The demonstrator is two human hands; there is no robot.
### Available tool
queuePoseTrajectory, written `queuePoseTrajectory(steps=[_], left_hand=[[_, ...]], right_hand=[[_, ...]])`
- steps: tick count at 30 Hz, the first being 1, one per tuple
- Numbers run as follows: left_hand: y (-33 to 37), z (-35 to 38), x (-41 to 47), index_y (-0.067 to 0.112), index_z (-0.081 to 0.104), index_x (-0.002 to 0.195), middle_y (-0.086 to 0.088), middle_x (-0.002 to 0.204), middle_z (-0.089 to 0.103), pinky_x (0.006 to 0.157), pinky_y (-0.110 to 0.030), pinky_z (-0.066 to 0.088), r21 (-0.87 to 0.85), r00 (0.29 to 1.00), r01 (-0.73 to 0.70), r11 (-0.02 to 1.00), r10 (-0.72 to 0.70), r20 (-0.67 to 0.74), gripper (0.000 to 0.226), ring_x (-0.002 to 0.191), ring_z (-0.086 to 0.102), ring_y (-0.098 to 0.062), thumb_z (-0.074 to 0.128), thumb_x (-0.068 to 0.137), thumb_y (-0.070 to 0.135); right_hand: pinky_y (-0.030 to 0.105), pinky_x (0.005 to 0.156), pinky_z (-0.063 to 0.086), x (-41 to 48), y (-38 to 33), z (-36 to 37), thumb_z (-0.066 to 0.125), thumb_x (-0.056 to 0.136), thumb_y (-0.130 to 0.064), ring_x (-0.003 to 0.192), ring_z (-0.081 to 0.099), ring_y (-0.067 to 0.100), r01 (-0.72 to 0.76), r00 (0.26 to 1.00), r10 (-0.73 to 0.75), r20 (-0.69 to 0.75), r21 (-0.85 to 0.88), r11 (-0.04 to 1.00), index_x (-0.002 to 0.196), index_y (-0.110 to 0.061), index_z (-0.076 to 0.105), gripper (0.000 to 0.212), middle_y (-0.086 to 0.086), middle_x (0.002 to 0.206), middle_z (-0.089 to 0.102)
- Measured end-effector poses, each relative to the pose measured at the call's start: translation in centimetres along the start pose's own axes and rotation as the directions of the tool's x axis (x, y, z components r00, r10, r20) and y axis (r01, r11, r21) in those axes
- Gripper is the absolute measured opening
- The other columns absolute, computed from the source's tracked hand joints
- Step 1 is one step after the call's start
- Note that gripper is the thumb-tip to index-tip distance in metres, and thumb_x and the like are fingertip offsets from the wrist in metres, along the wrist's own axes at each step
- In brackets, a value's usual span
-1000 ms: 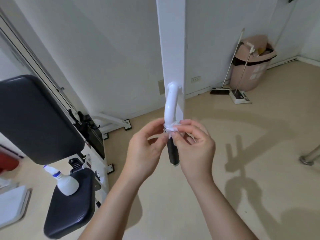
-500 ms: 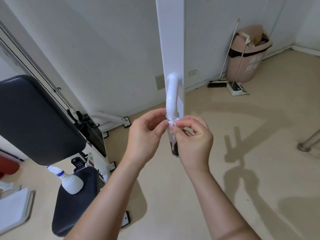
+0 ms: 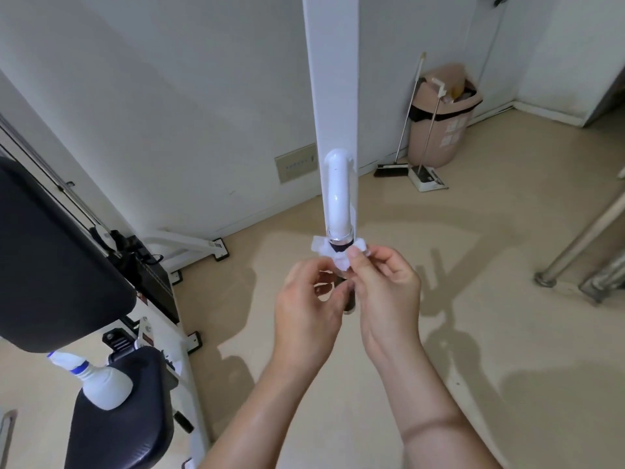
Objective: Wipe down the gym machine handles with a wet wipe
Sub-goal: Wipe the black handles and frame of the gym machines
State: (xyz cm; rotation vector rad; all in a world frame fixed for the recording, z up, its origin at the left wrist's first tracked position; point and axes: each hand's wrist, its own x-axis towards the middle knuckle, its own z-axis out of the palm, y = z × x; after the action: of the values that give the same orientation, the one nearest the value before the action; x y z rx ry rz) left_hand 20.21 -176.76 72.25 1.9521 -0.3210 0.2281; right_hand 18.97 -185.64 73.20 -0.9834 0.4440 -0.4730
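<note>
Bare forearms; left hand [image 3: 306, 304], right hand [image 3: 385, 289] ungloved

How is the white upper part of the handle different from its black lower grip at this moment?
The white upper part is glossy, curved at the top and fully exposed; the black grip is dark, matte and mostly hidden behind the left hand and right hand. The wet wipe wraps the grip's top end, just below the metal ring, while the white part carries no wipe. Both belong to one handle fixed to the white post.
</note>
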Motion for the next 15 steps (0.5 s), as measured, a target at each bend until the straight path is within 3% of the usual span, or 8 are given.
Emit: queuePoseTrajectory(steps=[2,4,8,12,15], left_hand=[[-0.1,0.3,0.3,0.032,0.062,0.083,0.010,0.084,0.066,0.076,-0.032,0.055,-0.058,0.995,0.076,0.995,-0.080,-0.067,0.022,0.080,0.066,-0.007,0.078,0.075,0.020],[0.1,-0.2,0.6,0.029,0.063,0.086,0.011,0.085,0.068,0.078,-0.030,0.055,-0.075,0.988,0.129,0.989,-0.135,-0.079,0.018,0.082,0.067,-0.005,0.077,0.076,0.029],[0.4,-1.0,1.4,0.029,0.067,0.098,0.016,0.090,0.071,0.083,-0.027,0.053,-0.076,0.989,0.100,0.992,-0.108,-0.101,0.023,0.089,0.067,-0.004,0.073,0.079,0.039],[-0.2,-0.4,2.2,0.035,0.066,0.095,0.004,0.076,0.072,0.071,-0.039,0.052,-0.004,0.995,0.050,0.999,-0.050,-0.086,0.017,0.073,0.063,-0.019,0.060,0.083,0.046],[-1.0,-0.8,3.0,0.034,0.063,0.096,0.002,0.084,0.070,0.075,-0.027,0.048,0.068,1.000,-0.010,0.998,0.010,0.002,0.030,0.082,0.059,-0.015,0.048,0.086,0.057]], right_hand=[[0.040,0.064,0.051,0.4,-0.8,-0.7,0.066,0.085,-0.003,0.072,0.062,0.027,-0.011,0.997,0.015,0.076,-0.056,0.998,0.084,-0.012,0.065,0.009,0.012,0.082,0.070],[0.038,0.076,0.057,0.8,-1.4,-0.9,0.067,0.084,-0.002,0.077,0.069,0.022,0.047,0.992,-0.024,0.122,-0.188,0.981,0.089,-0.015,0.066,0.014,0.010,0.090,0.071],[0.033,0.070,0.058,1.3,-1.2,-0.2,0.068,0.082,-0.003,0.066,0.070,0.014,0.133,0.988,-0.093,0.127,-0.365,0.921,0.081,-0.020,0.068,0.018,0.002,0.078,0.071],[0.020,0.064,0.052,2.1,-1.7,-0.3,0.069,0.083,-0.007,0.062,0.064,0.001,0.125,0.986,-0.061,0.154,-0.449,0.885,0.078,-0.022,0.069,0.016,-0.011,0.068,0.071],[0.023,0.066,0.056,3.0,-2.5,-0.9,0.073,0.082,-0.015,0.062,0.063,0.005,0.117,0.977,-0.010,0.214,-0.493,0.862,0.084,-0.020,0.074,0.005,-0.002,0.073,0.074]])
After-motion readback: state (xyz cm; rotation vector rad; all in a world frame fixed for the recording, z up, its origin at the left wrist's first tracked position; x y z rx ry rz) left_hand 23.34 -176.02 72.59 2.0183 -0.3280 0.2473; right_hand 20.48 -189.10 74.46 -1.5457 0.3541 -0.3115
